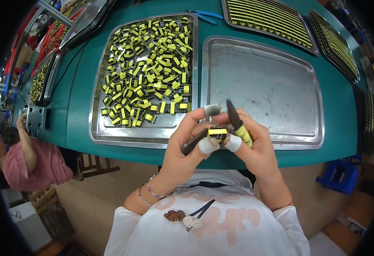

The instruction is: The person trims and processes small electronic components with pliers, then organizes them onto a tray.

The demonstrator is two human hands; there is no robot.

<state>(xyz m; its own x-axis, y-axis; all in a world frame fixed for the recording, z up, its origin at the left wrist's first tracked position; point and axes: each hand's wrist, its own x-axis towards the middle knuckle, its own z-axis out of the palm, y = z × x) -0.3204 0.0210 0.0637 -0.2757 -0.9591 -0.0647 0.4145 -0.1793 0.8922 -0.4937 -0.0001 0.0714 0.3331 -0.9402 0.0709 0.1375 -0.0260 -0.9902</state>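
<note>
A small yellow-taped transformer [217,134] sits between my thumbs, over the near edge of the right tray. My left hand [186,143] is closed on it with thumb and fingers. A dark flat strip [194,142] also lies in that hand; its kind does not show. My right hand [255,143] is closed round a dark-bladed knife-like tool [237,119] with a yellow-wrapped handle, its tip pointing away from me. The right thumb touches the transformer's side. White tape wraps both thumbs, and a greyish wrap covers a left fingertip.
Loose yellow-and-black transformers fill the left metal tray [94,128]. The right metal tray [276,98] holds small scraps. Blue-handled pliers [206,16] lie behind them. Trays of transformers in rows [268,19] stand at the back right. A blue stool [338,176] and another person [35,164] flank the bench.
</note>
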